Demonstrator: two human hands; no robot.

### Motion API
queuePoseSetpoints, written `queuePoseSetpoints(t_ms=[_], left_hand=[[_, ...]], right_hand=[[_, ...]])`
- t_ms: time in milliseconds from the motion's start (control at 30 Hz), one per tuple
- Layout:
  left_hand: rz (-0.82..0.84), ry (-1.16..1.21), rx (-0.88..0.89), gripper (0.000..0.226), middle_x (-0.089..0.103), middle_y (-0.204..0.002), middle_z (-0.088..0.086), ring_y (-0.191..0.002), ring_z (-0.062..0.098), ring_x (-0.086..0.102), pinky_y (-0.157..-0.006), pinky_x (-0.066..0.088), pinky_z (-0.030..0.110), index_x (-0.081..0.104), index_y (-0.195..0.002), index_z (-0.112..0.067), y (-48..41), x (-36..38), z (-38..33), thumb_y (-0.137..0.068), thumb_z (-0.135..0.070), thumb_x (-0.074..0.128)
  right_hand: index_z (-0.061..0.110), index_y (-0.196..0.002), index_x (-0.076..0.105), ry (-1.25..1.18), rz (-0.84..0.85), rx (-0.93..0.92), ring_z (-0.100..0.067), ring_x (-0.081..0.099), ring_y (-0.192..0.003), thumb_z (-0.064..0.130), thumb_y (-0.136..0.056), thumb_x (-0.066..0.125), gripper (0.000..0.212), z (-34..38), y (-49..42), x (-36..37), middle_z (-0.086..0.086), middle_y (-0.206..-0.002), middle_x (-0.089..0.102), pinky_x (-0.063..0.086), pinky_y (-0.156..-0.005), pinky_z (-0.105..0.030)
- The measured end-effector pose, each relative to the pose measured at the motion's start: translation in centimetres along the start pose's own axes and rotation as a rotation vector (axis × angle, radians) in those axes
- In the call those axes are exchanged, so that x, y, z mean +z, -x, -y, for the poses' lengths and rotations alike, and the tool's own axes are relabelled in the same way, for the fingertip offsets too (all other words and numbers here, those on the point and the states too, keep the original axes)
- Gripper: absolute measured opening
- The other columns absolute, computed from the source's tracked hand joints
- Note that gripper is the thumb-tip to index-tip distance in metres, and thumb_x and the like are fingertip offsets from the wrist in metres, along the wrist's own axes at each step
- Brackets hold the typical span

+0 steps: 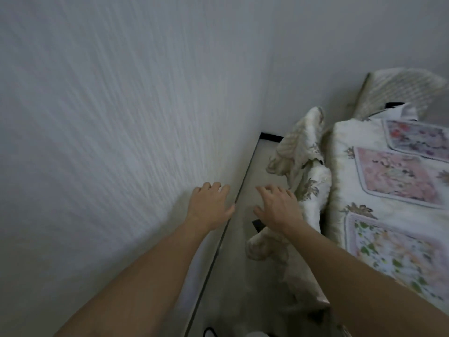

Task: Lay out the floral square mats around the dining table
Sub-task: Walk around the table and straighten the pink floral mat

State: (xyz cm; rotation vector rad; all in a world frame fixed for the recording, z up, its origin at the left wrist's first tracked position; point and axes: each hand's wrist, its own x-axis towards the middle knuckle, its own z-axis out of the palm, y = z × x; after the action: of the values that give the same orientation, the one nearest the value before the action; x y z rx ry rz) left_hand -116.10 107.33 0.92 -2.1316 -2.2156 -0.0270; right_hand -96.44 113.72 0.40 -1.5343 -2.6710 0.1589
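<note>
Three floral square mats lie in a row on the dining table's cream flowered cloth (340, 166) at the right: a near one with green leaves (393, 254), a pink one (396, 176) in the middle and a purple-toned one (418, 139) farthest. My left hand (211, 207) is held out in front of the white wall, fingers spread, holding nothing. My right hand (277, 205) is stretched forward over the floor gap left of the table, fingers apart and empty, just beside a cloth-covered chair (308, 171). The picture is blurred.
A textured white wall (109, 130) fills the left, with a dark skirting line (233, 215) along a narrow strip of pale floor (257, 166). A second covered chair back (398, 91) stands at the table's far end. Draped cloth hangs between my right arm and the table.
</note>
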Motion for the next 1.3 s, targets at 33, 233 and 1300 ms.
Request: queuePoseSetpoints(t_ms=[33, 233, 1300], left_hand=[[0.005, -0.003, 0.037, 0.061, 0.055, -0.131, 0.005, -0.114, 0.028, 0.051, -0.090, 0.042, 0.043, 0.045, -0.137, -0.020, -1.9, -0.1, -0.2, -0.091, -0.059, 0.038], [-0.007, -0.041, 0.286, 0.060, 0.058, -0.126, 0.007, -0.111, 0.030, 0.053, -0.087, 0.045, 0.043, 0.046, -0.133, -0.021, -11.9, -1.1, -4.7, -0.089, -0.060, 0.037], [0.124, -0.044, 1.113, 0.064, 0.049, -0.142, 0.005, -0.124, 0.029, 0.048, -0.094, 0.045, 0.045, 0.037, -0.144, -0.023, -48.3, 6.6, -38.6, -0.093, -0.061, 0.034]], right_hand=[[0.027, -0.142, 0.039, 0.000, -0.011, 0.034, -0.026, 0.048, -0.124, 0.047, -0.088, 0.044, 0.057, -0.7, -0.5, -0.2, -0.002, -0.138, 0.051, 0.038, -0.103, -0.044], [0.029, -0.140, 0.042, 0.003, -0.078, 0.284, -0.024, 0.044, -0.128, 0.051, -0.089, 0.043, 0.055, -6.8, -2.4, -1.3, -0.001, -0.139, 0.050, 0.035, -0.105, -0.043], [0.024, -0.145, 0.037, -0.107, -0.057, 1.293, -0.028, 0.042, -0.132, 0.047, -0.094, 0.044, 0.056, -36.1, -3.4, 2.0, -0.007, -0.144, 0.046, 0.033, -0.108, -0.046]])
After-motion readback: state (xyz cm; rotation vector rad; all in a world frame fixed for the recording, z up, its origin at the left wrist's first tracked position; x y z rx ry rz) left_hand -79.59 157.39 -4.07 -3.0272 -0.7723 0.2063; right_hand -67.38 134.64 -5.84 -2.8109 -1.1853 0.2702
